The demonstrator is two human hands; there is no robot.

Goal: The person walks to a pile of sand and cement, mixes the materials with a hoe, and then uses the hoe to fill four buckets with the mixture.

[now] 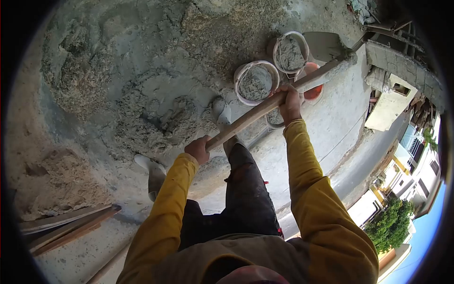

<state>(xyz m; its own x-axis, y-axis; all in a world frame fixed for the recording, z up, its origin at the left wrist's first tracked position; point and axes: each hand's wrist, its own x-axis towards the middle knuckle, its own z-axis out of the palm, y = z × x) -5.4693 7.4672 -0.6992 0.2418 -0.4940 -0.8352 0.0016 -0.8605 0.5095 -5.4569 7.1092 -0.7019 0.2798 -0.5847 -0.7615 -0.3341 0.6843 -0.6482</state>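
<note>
A long wooden handle (255, 116) runs slantwise in front of me, joined at its upper right end to a broad shovel blade (322, 46). My left hand (197, 150) is wrapped round the handle's lower end. Farther up, my right hand (290, 104) grips the same handle. Beyond the handle stand two buckets filled with grey mix, one nearer (256, 83) and one farther (290, 53). An orange-red bucket (313, 90) and another bucket with grey mix (275, 118) are partly hidden by the handle and my right hand.
Wet grey mix (175, 116) spreads over the ground ahead and to the left, around my boots (153, 173). Wooden boards (75, 227) lie at the lower left. A concrete block structure (402, 61) stands at the right, with buildings and a tree (390, 225) beyond.
</note>
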